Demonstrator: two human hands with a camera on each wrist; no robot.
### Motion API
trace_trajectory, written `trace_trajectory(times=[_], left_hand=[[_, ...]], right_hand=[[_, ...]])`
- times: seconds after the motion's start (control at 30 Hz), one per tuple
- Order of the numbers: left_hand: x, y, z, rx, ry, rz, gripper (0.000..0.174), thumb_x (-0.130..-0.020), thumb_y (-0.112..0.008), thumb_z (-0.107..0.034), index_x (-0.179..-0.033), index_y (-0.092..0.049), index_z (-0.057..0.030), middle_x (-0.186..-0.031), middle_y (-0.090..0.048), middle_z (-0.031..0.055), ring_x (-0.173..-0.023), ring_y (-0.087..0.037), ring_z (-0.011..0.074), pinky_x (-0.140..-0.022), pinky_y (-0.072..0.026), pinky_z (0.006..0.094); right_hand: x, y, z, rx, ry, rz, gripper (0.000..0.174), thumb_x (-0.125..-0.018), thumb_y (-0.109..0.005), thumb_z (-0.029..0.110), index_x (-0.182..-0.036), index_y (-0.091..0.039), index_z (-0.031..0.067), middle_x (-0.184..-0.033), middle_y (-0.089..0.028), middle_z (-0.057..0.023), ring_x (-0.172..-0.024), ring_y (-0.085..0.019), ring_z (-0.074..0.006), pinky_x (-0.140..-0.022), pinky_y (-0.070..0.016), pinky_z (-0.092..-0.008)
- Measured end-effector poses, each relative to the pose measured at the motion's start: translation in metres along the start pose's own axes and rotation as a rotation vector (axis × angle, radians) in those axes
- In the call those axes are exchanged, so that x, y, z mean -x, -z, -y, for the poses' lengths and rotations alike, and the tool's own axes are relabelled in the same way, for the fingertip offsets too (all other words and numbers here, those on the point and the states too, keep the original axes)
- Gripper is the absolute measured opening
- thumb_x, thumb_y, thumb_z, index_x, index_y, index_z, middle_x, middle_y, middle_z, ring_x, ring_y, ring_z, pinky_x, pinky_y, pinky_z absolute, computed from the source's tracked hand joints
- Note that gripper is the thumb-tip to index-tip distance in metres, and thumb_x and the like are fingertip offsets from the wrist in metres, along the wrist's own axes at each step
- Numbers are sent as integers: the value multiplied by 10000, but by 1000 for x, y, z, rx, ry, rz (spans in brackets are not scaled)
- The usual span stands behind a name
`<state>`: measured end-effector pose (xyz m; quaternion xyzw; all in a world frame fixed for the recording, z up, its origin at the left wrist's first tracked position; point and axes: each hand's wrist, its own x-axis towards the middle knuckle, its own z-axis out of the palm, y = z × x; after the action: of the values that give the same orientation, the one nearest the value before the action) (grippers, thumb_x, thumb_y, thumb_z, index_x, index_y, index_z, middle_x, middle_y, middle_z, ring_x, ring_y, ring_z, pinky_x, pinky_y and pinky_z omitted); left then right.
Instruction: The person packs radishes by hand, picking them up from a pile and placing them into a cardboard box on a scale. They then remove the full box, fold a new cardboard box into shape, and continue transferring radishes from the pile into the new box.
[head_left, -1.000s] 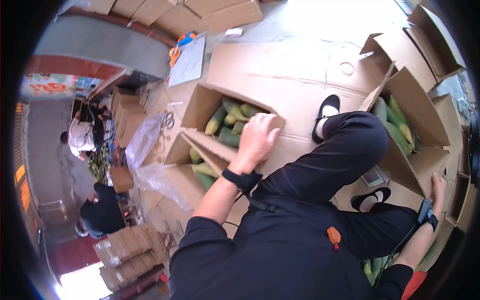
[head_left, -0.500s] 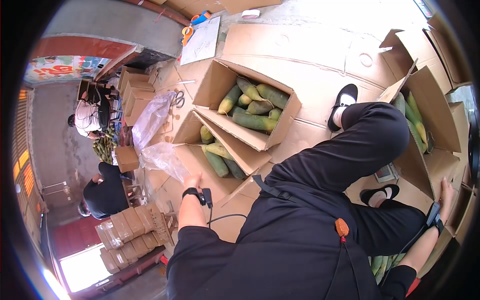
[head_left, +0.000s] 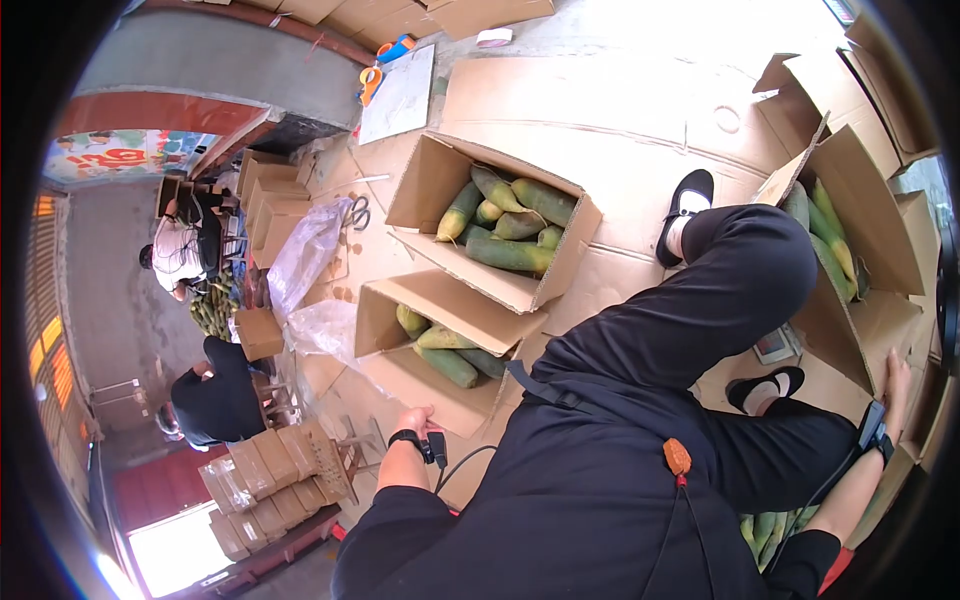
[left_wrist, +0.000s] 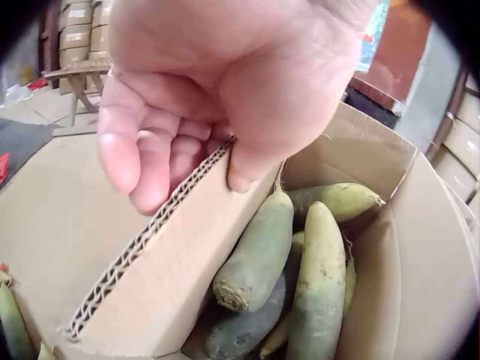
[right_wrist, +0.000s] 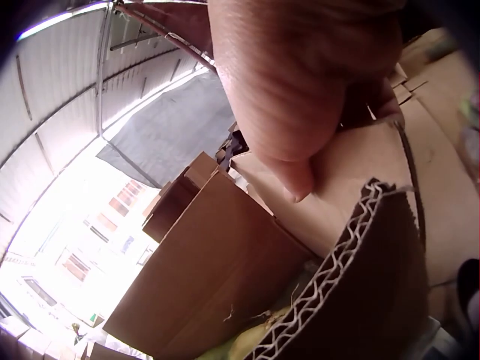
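Our left hand (head_left: 418, 420) pinches the near left box (head_left: 435, 392) while our right hand (head_left: 896, 380) grips the right box (head_left: 882, 325); we seem to be positioning both, likely needing a gentle pull next.

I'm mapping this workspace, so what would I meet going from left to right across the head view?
Colourful wall panel, crumpled clear plastic, upper middle open box of green vegetables, upper black shoe, lower black shoe, right hand.

No text can be read; the wall banner (head_left: 128, 156) is too blurred.
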<state>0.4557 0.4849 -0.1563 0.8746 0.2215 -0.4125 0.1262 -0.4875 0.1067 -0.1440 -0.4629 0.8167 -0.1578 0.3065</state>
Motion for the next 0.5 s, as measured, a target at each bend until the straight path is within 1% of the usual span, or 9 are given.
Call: trace_trajectory(times=[0.1,0.17,0.2,0.23,0.27,0.33,0.4,0.47,0.5], left_hand=[[24,-1,-2,-16,71,111,344,-916,-515,-233,-1172,-486,-6,-1021,-624,207,-805,-637,362,-669,-531,455],[-75,25,44,-129,41,63,379,-903,-524,-233,-1201,-475,-5,-1011,-629,209,-807,-638,367,-689,-530,451],[-80,26,-4,-248,15,12,415,-891,-533,-234,-1230,-464,-4,-1002,-633,212,-808,-640,372,-709,-530,446],[-66,19,8,-257,10,15,415,-891,-533,-234,-1230,-464,-4,-1002,-633,212,-808,-640,372,-709,-530,446],[-9,21,-52,-753,-263,-514,510,-842,-592,-222,-1274,-439,0,-1126,-584,221,-997,-588,373,-855,-489,435],[70,-11,-89,-440,-739,-901,580,-788,-660,-200,-1286,-436,-7,-1281,-479,209,-1185,-453,372,-990,-390,443],[103,-29,-130,-580,-1044,-807,630,-739,-714,-181,-1288,-443,-32,-1354,-397,180,-1285,-327,346,-1056,-306,426],[128,-62,-166,-689,-1466,-755,656,-701,-740,-172,-1281,-458,-56,-1284,-461,180,-1241,-388,352,-1049,-315,433],[163,-79,-183,-729,-1615,-568,587,-715,-709,-140,-1255,-488,-79,-1256,-485,161,-1226,-404,352,-1046,-317,434]], right_hand=[[1,0,2,-43,-5,5,532,-899,-552,405,-1121,-565,-78,-996,-642,-150,-868,-607,-194,-775,-467,-305],[3,-3,9,-53,-15,-20,515,-899,-558,395,-1112,-570,-74,-990,-642,-138,-864,-605,-185,-771,-467,-300],[4,-5,9,-103,-23,-5,500,-900,-560,386,-1103,-573,-70,-981,-641,-124,-860,-601,-175,-764,-467,-292],[7,-4,7,-151,-34,7,484,-902,-563,377,-1095,-576,-66,-972,-641,-111,-857,-598,-165,-757,-466,-284],[10,-4,8,-150,-41,-6,484,-902,-563,377,-1095,-576,-66,-972,-641,-111,-857,-598,-165,-757,-466,-284],[18,-8,22,-163,-29,30,462,-910,-530,375,-1089,-597,-46,-953,-649,-114,-848,-600,-181,-747,-464,-307],[22,-6,30,-105,-84,45,439,-906,-562,354,-1094,-581,-42,-957,-645,-90,-818,-595,-142,-720,-464,-274],[26,-15,35,-244,-46,13,406,-906,-556,342,-1084,-590,-21,-915,-644,-77,-773,-590,-133,-694,-461,-271],[32,-16,45,-248,-55,0,406,-906,-556,342,-1084,-590,-21,-915,-644,-77,-773,-590,-133,-694,-461,-271]])
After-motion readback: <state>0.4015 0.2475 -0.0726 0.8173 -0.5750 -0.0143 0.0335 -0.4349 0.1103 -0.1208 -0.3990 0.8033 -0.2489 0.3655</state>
